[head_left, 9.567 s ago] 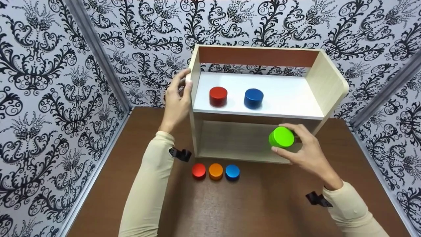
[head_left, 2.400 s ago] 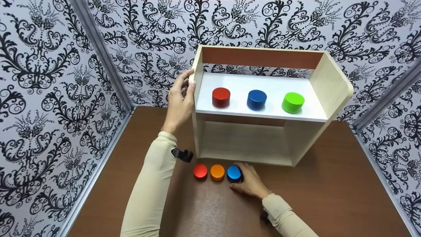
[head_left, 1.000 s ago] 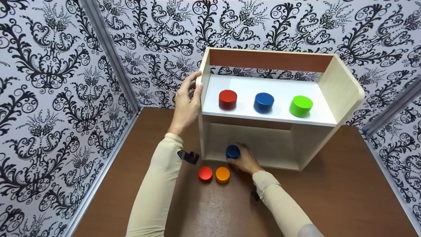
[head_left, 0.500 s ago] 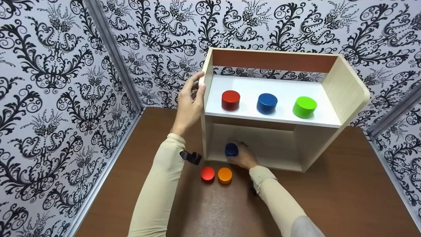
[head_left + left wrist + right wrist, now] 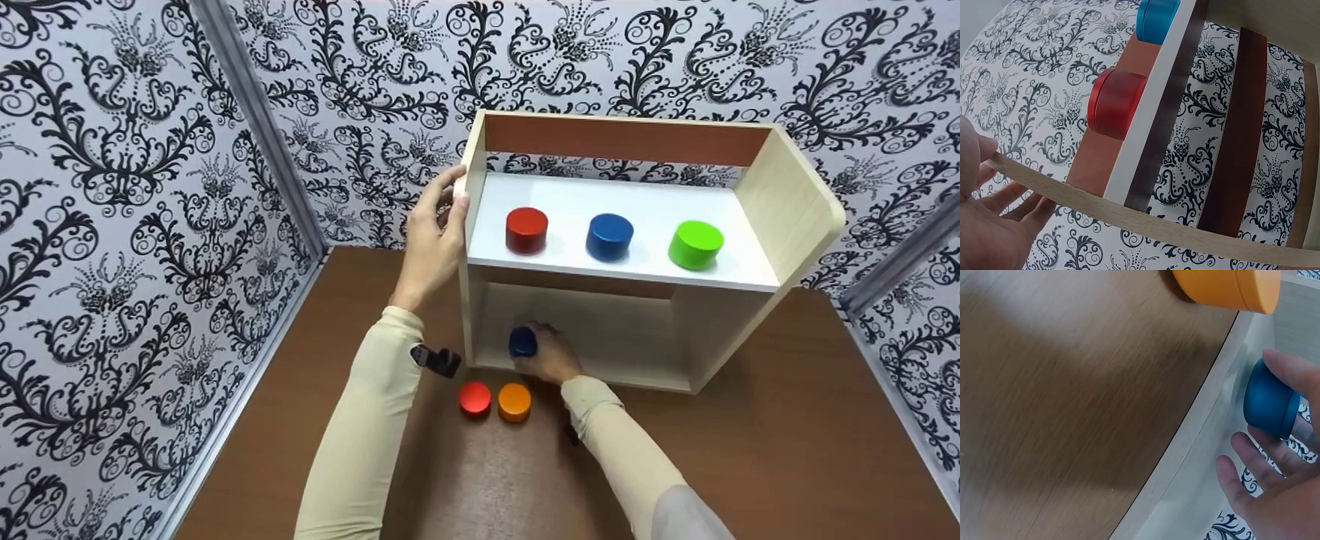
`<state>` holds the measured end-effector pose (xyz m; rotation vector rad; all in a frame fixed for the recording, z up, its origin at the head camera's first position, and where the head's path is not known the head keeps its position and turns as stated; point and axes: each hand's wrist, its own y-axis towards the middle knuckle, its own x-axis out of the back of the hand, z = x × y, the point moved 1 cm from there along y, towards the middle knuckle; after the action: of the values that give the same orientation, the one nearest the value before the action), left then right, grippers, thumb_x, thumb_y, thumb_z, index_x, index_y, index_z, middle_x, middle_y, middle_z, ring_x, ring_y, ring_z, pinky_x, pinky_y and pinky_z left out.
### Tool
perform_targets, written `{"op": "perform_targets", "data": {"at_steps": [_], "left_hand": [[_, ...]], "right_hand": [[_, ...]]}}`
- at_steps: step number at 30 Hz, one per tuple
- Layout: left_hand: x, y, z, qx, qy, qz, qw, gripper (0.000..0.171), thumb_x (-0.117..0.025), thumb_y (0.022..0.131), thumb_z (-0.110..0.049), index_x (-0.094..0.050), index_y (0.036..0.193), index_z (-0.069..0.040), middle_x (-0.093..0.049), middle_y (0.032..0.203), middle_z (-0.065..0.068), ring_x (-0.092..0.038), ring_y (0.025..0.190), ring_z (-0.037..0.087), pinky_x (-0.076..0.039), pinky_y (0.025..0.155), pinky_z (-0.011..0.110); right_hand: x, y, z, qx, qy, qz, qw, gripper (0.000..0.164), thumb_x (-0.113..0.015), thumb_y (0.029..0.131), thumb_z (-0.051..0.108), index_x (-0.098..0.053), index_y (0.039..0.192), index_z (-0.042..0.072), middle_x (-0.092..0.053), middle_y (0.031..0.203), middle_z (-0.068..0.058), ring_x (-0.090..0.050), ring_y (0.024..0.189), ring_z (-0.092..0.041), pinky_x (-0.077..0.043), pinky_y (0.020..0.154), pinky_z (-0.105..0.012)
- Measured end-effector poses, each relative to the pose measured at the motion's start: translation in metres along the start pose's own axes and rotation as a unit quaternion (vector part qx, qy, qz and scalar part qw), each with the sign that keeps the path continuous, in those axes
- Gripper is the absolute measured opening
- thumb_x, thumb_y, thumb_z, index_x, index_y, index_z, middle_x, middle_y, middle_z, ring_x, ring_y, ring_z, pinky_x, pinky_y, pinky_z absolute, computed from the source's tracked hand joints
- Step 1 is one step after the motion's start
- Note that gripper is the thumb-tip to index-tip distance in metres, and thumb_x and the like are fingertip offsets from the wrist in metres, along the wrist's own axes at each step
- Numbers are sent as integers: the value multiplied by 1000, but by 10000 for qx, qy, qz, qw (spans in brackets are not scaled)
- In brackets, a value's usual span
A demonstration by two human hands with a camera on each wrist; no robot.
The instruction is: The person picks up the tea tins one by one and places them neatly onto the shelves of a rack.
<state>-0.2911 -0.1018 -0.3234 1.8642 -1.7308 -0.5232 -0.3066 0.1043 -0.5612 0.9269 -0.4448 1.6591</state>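
A small two-level wooden shelf unit (image 5: 577, 280) stands at the back of the table. My left hand (image 5: 433, 236) grips the front edge of its left side panel (image 5: 1089, 207), thumb on one face and fingers on the other. Inside the lower compartment, near its left front, my right hand (image 5: 549, 355) holds a blue round tin (image 5: 1270, 399) between thumb and fingers. On the white upper shelf stand a red tin (image 5: 526, 230), another blue tin (image 5: 609, 237) and a green tin (image 5: 695, 244), spaced in a row.
On the brown table (image 5: 480, 480) in front of the unit sit a light-red tin (image 5: 475, 399) and an orange tin (image 5: 514, 403), side by side. Patterned walls (image 5: 135, 285) rise on the left, back and right.
The green tin went from my right hand onto the upper shelf. My right hand then took the blue tin from the table row into the lower compartment, shifting it slightly left. My left hand kept its grip.
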Motion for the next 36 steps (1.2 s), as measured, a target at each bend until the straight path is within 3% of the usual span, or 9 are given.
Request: {"op": "perform_targets", "data": {"at_steps": [11,19,24,31,36], "left_hand": [[0,0,-1,-46,-9,18,10000,39,-50,103,1,-48,142,7,-54,136,26,-58,117,39,-55,99,49],[1,-1,0,-42,-37,18,10000,39,-50,104,-1,-50,142,5,-53,140,23,-56,120,41,-54,99,50],[1,-1,-1,-41,71,25,10000,39,-50,104,-2,-49,143,4,-54,139,23,-58,119,37,-54,100,48],[1,-1,-1,-36,195,-2,9998,39,-51,104,-2,-49,143,5,-55,138,22,-59,119,33,-55,100,34],[1,-1,-1,-47,131,6,9999,39,-51,104,-2,-50,142,5,-55,138,23,-59,119,37,-55,100,40]], "right_hand": [[-4,0,-4,202,-150,-215,9995,60,-87,72,13,-62,125,-3,-66,110,-25,-63,100,-44,-54,91,-58],[-8,0,-6,-183,-412,132,9989,67,-86,79,19,-56,138,3,-60,128,-25,-55,119,-45,-47,102,-61],[-8,-1,-6,-157,-265,50,9995,71,-87,78,18,-56,139,3,-60,129,-25,-55,119,-45,-47,103,-61],[-3,-8,-9,94,-5,-168,9998,73,-90,74,17,-56,138,1,-61,128,-25,-58,116,-44,-49,103,-58],[4,-15,-12,289,147,-391,9987,75,-90,73,14,-54,136,-5,-60,127,-28,-58,114,-44,-50,102,-57]]}}
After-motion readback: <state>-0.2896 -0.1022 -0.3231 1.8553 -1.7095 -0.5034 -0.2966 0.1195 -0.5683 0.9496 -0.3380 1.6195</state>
